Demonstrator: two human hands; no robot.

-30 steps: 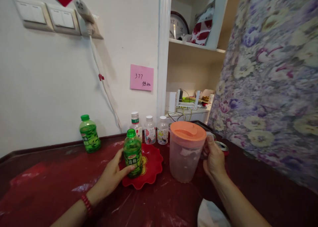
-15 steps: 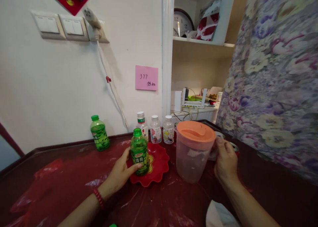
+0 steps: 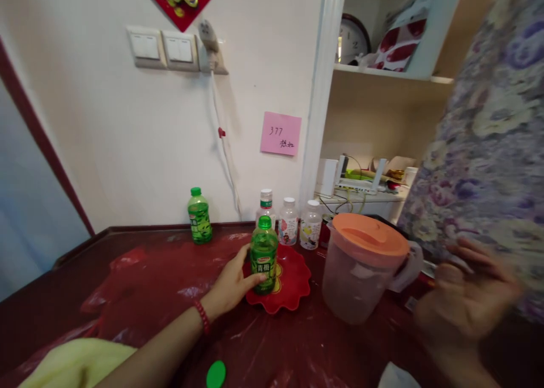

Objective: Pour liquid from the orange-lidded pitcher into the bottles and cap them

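My left hand (image 3: 232, 280), with a red bead bracelet at the wrist, is closed around a green plastic bottle (image 3: 264, 258). The bottle stands upright over the red scalloped plate (image 3: 293, 297) and looks uncapped. A loose green cap (image 3: 216, 374) lies on the table near my left forearm. To the right of the plate stands a clear plastic pitcher (image 3: 351, 289) with an orange lid (image 3: 369, 235). My right hand (image 3: 463, 297) is apart from the pitcher's handle (image 3: 410, 266), on its right side. Motion blurs its fingers, and I cannot make out anything in them.
Another green bottle (image 3: 199, 218) stands capped near the wall. Several white-capped bottles (image 3: 310, 226) line up behind the plate. A yellow cloth (image 3: 80, 362) is at the lower left, something white (image 3: 397, 376) at the bottom right. A floral curtain (image 3: 480, 150) hangs at the right.
My right hand has let go of the pitcher's handle and moved right. The camera view has turned left, bringing the green cap and yellow cloth into sight. My left hand still holds the bottle.
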